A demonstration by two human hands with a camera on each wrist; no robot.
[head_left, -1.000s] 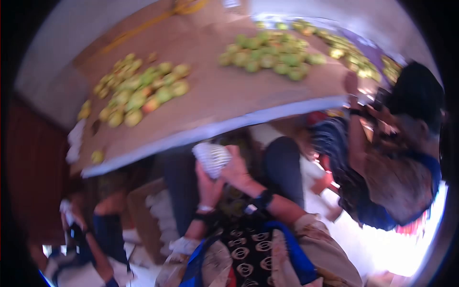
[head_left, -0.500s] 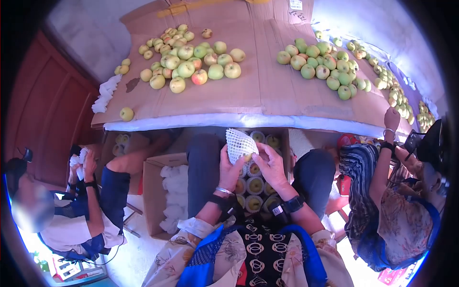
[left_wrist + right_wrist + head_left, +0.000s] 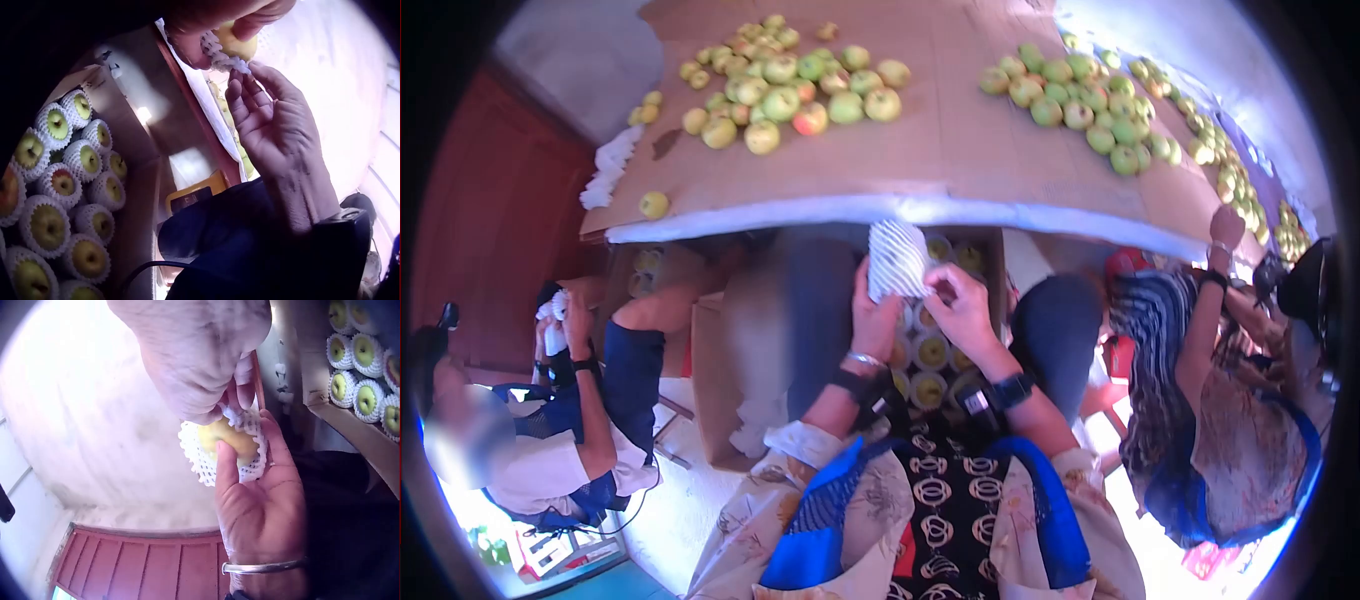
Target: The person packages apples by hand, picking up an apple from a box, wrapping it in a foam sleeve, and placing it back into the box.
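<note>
In the head view a white foam net (image 3: 897,260) stands upright in my left hand (image 3: 874,318), above the lap. The right wrist view shows a yellow-green apple (image 3: 232,442) inside that net, with the thumb of my left hand (image 3: 259,500) on the apple and the fingers behind. My right hand (image 3: 962,312) pinches the lower edge of the net between thumb and fingertips. From the left wrist, the right hand (image 3: 275,125) is seen pinching the net's rim (image 3: 230,64) beside the apple (image 3: 237,44).
Apples lie in piles on a cardboard-covered table (image 3: 940,150). Below my hands is a box of netted apples (image 3: 930,350); to its left stands a carton (image 3: 712,400) with white nets. A person (image 3: 590,420) sits at left, another (image 3: 1240,430) at right.
The head view has swung and steadied. The net has come up higher around the apple, and my right hand has shifted from beside the apple to the net's lower edge.
</note>
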